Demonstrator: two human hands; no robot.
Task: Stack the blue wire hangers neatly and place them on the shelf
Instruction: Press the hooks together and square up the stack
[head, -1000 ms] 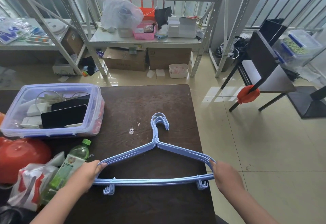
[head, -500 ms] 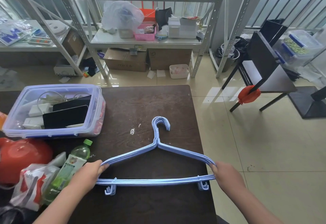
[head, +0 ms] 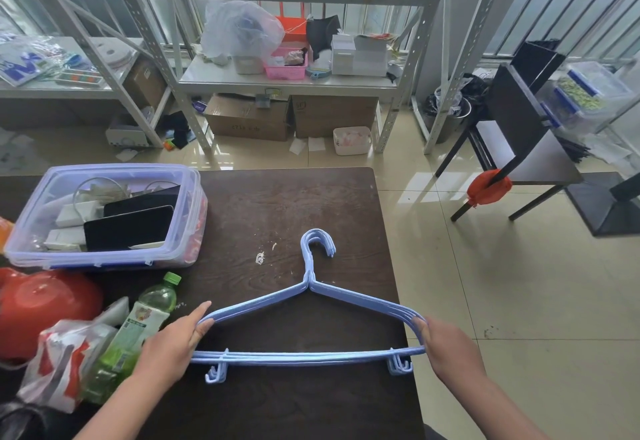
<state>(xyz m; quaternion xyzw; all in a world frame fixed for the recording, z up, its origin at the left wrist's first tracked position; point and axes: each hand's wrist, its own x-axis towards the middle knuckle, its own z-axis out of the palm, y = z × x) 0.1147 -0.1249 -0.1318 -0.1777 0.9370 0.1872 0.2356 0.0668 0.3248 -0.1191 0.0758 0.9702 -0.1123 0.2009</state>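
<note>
A stack of several blue wire hangers (head: 308, 358) lies flat on the dark wooden table (head: 287, 211), hooks pointing away from me, nearly aligned. My left hand (head: 173, 346) grips the stack's left shoulder end. My right hand (head: 446, 349) grips the right shoulder end at the table's right edge. Small clip hooks hang under the bottom bar near both hands. The metal shelf (head: 221, 76) stands beyond the table across a strip of floor, its middle level crowded with bags and boxes.
A clear lidded bin (head: 194, 197) of electronics sits at the table's left. A green bottle (head: 145, 322), a red bowl (head: 45, 304) and a plastic bag (head: 65, 360) crowd the near left. A black chair (head: 519, 134) stands on the tiled floor to the right.
The hangers' hooks and arms have drawn closer together into a tighter stack. Both hands keep their grip on the ends, barely shifted.
</note>
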